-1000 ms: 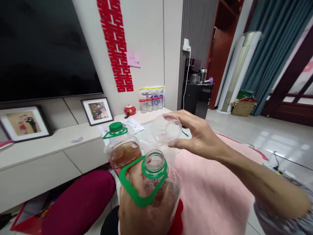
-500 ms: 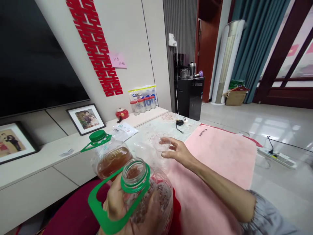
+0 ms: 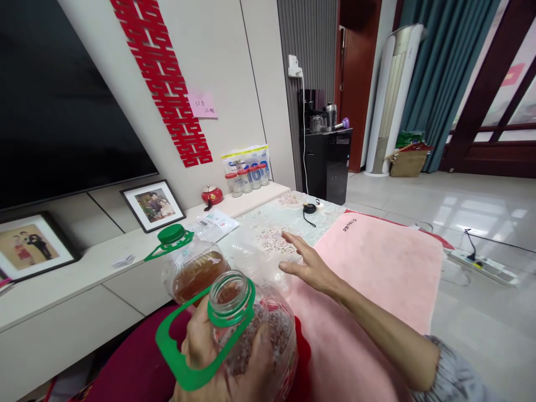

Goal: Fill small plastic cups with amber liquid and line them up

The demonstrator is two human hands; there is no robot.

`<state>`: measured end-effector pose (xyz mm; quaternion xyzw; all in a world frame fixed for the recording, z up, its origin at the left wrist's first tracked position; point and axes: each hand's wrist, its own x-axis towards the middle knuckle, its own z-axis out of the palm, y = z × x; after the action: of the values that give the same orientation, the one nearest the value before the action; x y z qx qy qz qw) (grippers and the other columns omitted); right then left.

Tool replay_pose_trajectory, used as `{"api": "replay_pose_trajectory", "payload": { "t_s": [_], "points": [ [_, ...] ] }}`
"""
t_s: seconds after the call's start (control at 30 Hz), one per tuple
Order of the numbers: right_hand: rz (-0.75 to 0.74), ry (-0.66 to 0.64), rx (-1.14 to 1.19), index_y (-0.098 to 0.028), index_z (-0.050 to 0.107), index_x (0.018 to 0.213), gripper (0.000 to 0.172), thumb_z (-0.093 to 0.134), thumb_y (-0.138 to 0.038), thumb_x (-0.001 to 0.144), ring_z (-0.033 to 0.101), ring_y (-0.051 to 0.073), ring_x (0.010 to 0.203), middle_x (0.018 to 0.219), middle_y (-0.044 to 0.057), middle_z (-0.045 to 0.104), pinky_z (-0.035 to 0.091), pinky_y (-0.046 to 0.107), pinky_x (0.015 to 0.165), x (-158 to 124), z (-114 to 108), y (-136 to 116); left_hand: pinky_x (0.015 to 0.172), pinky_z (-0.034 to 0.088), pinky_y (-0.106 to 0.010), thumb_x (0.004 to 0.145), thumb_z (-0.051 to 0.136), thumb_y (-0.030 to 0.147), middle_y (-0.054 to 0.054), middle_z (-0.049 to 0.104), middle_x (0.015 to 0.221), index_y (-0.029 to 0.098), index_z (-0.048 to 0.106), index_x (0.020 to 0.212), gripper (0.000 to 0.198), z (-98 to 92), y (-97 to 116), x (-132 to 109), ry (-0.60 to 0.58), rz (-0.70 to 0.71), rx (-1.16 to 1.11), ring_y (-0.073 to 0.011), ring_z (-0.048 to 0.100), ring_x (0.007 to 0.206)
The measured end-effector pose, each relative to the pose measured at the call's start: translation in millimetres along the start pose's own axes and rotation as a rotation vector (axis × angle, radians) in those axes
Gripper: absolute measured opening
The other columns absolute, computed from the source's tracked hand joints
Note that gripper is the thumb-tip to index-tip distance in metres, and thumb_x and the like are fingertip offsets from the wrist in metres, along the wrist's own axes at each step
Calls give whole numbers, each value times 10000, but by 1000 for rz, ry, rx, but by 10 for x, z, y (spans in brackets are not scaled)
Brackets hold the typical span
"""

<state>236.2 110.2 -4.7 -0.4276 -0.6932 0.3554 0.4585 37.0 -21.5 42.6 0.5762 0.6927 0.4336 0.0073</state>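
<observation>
My left hand (image 3: 218,360) grips an uncapped clear plastic jug (image 3: 251,329) with a green neck ring and green handle; foamy reddish liquid shows inside. Behind it stands a second jug (image 3: 192,268) with a green cap on, holding amber liquid. My right hand (image 3: 307,262) hovers with fingers spread over the low table, holding nothing. Just left of its fingers sits a clear plastic cup (image 3: 272,268), hard to make out against other clear plastic.
A pink towel (image 3: 377,268) covers the table's right part. A small black object with a cord (image 3: 309,209) lies on the patterned cloth. The white TV cabinet (image 3: 84,268) bears framed photos, small jars (image 3: 247,178) and a red teapot (image 3: 211,195). A power strip (image 3: 481,265) lies on the floor.
My right hand lowered the clear cup from above the open jug down to the table and let it go; its fingers are now spread. The view shifted slightly.
</observation>
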Motion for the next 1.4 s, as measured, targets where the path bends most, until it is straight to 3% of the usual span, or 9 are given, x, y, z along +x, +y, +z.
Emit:
{"api": "replay_pose_trajectory", "payload": {
  "t_s": [0.13,0.3,0.47,0.63,0.73,0.87,1.03,1.23,1.4],
  "points": [
    [-88,-46,-92,-156,621,1423,670,594,-619,940,565,339,1360,1411,187,661,390,551,1185,57,119,114,822,572,-458,863,454,728,-138,635,1350,215,514,1434,770,-44,68,-25,-49,-58,-2,-331,679,1081],
    [-47,106,-77,-193,577,1469,701,573,-653,940,440,357,1472,1555,171,543,278,610,1245,-59,100,118,894,574,-459,811,528,781,-112,670,1346,193,515,1432,856,-49,-53,22,-74,-3,-95,-323,665,1165],
    [32,291,91,-248,554,1468,610,529,-631,995,475,304,1455,1555,120,543,398,545,1197,-643,95,-75,869,583,-442,773,635,733,-83,723,1257,226,488,1420,835,-58,-171,78,-136,38,-107,-297,689,1127],
    [72,123,205,-348,506,1511,746,696,-691,876,493,339,1441,1571,78,527,420,537,1183,-1349,378,-84,907,560,-423,791,611,697,-55,669,1265,274,492,1406,756,-158,43,77,-186,-79,-227,-262,673,1102],
    [58,60,162,-353,476,1532,840,698,-756,828,495,368,1428,1572,89,520,416,562,1177,-1513,483,-1,880,553,-407,716,652,734,-75,659,1230,237,482,1400,862,-204,104,89,-217,-129,-240,-272,663,1074],
    [84,74,165,-292,521,1475,568,552,-603,1000,550,316,1364,1494,106,575,460,523,1129,-1417,454,94,923,527,-399,768,592,703,-57,653,1283,233,519,1352,753,-203,116,78,-215,-114,-165,-284,629,1186],
    [0,116,-46,-204,571,1372,425,585,-363,978,626,285,1206,1323,141,653,539,480,1022,-1148,422,215,1033,488,-375,814,576,650,-56,617,1348,222,530,1339,678,-180,179,36,-152,-75,-145,-255,605,1236],
    [-3,62,-137,-111,407,1556,811,710,-273,822,455,373,1437,1555,222,506,374,590,1203,-746,415,431,1027,554,-394,835,587,664,-129,643,1321,151,507,1412,776,-153,-33,74,-130,25,-99,-273,657,1202],
    [22,-54,-112,-116,475,1535,837,778,-332,786,541,366,1381,1510,208,581,420,556,1171,-411,433,558,936,591,-441,777,627,724,-152,635,1248,155,525,1300,779,-140,-207,104,-134,26,-50,-298,683,1099]
  ]
}}
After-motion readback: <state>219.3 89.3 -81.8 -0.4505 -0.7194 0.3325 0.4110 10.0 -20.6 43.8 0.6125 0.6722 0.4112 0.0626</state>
